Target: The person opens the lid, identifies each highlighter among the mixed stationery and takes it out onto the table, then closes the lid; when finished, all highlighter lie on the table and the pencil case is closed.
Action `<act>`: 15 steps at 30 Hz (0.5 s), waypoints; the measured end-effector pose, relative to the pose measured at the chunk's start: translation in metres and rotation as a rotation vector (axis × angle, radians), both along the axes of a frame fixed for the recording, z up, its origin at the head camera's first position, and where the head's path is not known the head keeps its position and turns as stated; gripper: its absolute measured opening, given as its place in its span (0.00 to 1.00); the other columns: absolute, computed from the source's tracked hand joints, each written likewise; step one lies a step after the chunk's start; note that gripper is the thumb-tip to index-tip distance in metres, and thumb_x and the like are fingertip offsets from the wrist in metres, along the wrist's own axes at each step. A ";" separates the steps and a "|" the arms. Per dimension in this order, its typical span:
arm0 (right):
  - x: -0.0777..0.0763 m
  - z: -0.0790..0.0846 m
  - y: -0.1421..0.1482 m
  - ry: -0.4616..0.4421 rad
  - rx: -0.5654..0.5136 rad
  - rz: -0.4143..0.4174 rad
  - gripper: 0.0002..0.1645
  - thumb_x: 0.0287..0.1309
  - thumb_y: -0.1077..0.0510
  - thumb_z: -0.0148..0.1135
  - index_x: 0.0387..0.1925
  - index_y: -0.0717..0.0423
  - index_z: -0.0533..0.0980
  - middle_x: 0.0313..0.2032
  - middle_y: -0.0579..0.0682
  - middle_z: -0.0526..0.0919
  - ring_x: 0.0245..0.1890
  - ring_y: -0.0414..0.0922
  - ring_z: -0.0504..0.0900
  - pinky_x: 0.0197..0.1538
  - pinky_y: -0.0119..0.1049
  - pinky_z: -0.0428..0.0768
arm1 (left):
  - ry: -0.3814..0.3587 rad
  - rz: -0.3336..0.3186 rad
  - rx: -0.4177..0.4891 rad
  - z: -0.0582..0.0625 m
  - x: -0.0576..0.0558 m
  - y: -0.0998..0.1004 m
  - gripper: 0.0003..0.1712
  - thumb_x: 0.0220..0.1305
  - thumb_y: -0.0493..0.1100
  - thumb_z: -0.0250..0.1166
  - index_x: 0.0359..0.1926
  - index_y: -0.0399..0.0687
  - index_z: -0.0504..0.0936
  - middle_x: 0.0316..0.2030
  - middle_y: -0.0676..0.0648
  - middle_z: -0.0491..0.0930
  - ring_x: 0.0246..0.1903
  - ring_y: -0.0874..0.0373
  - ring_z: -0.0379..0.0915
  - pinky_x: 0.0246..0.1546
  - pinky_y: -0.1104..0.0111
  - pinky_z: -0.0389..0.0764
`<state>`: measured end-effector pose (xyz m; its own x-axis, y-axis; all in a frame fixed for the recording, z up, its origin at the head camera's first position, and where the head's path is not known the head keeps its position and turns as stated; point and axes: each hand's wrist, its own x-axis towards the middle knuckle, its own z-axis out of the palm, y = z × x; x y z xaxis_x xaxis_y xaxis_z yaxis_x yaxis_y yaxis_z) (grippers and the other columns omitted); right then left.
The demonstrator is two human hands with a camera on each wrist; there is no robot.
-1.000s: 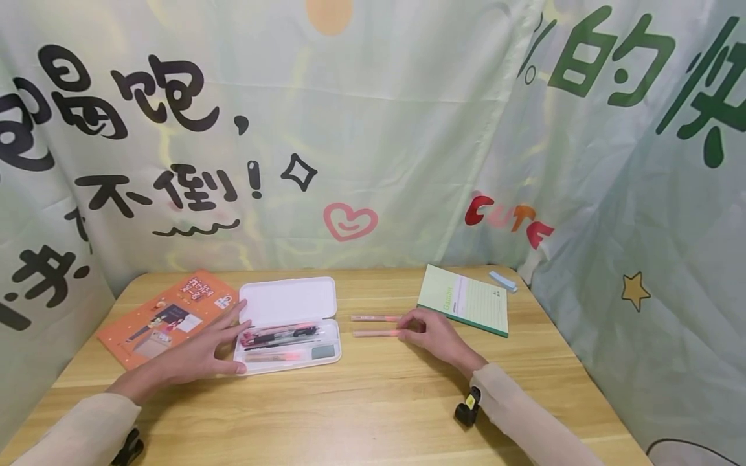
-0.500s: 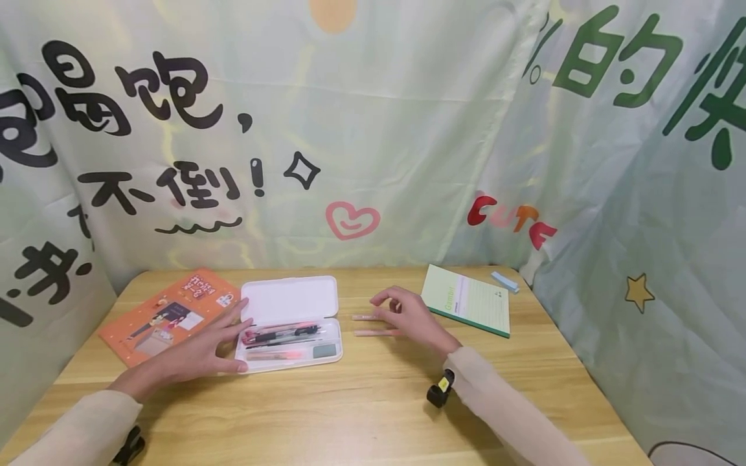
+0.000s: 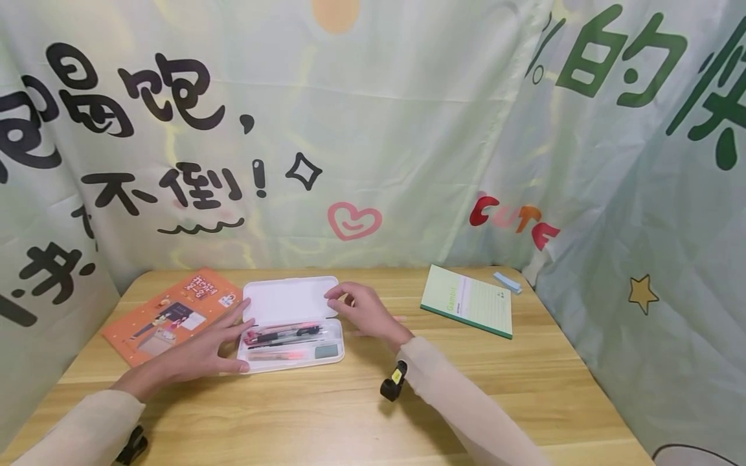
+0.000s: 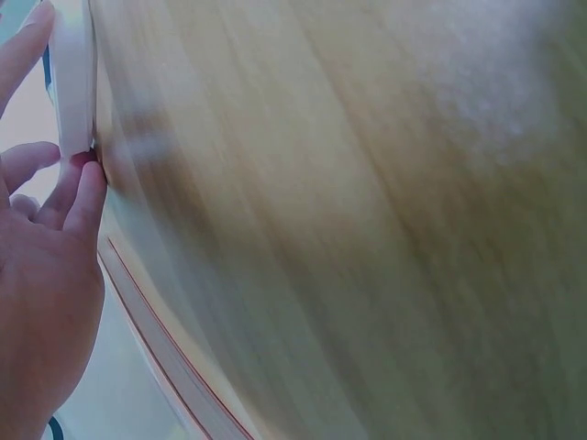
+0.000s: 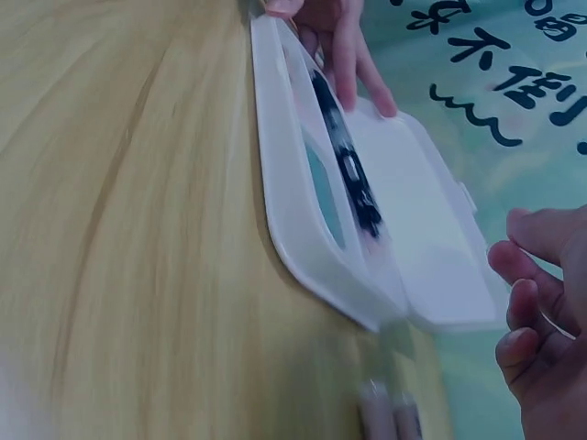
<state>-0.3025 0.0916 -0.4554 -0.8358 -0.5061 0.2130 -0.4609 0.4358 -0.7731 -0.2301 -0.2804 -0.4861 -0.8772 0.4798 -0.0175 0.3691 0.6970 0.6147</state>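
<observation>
A white pencil case (image 3: 291, 303) lies with its lid laid back. Inside are a black pen (image 3: 288, 334), other pinkish pens and a grey-green block (image 3: 326, 351). My left hand (image 3: 201, 348) rests at the case's left end, fingers spread, thumb at the front corner, other fingertips by the hinge and lid. At the lid's right edge is my right hand (image 3: 368, 312), thumb and index finger close together, nothing held between them. Two slim pink pens (image 5: 378, 412) lie right of the case, mostly hidden under that hand in the head view.
Under the left forearm lies an orange illustrated book (image 3: 166, 317). A green notebook (image 3: 469, 304) sits at the right, with a small light-blue strip (image 3: 507, 283) behind it. Printed curtains (image 3: 396, 162) close off the wooden table's (image 3: 326, 414) back and sides.
My right hand has left the two pink pens on the table and moved left to the lid's right edge. My left hand has stayed at the pencil case.
</observation>
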 end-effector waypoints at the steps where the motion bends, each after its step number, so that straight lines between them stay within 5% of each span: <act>1: 0.000 -0.001 -0.004 -0.001 0.002 0.002 0.13 0.79 0.57 0.65 0.57 0.58 0.86 0.51 0.48 0.90 0.38 0.43 0.80 0.39 0.29 0.79 | 0.000 0.000 -0.001 0.000 0.000 0.000 0.57 0.64 0.64 0.78 0.83 0.42 0.65 0.90 0.39 0.35 0.85 0.24 0.30 0.74 0.20 0.50; 15: 0.006 -0.020 -0.030 0.047 0.182 0.057 0.09 0.75 0.59 0.69 0.52 0.52 0.88 0.45 0.46 0.89 0.35 0.35 0.76 0.42 0.27 0.79 | -0.019 0.009 -0.005 0.001 -0.001 0.001 0.57 0.64 0.64 0.78 0.84 0.44 0.64 0.90 0.39 0.34 0.85 0.24 0.29 0.74 0.20 0.48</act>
<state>-0.2962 0.0612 -0.4754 -0.7959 -0.5861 0.1520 -0.5227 0.5383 -0.6611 -0.2307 -0.2789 -0.4851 -0.8808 0.4720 -0.0372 0.3509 0.7035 0.6180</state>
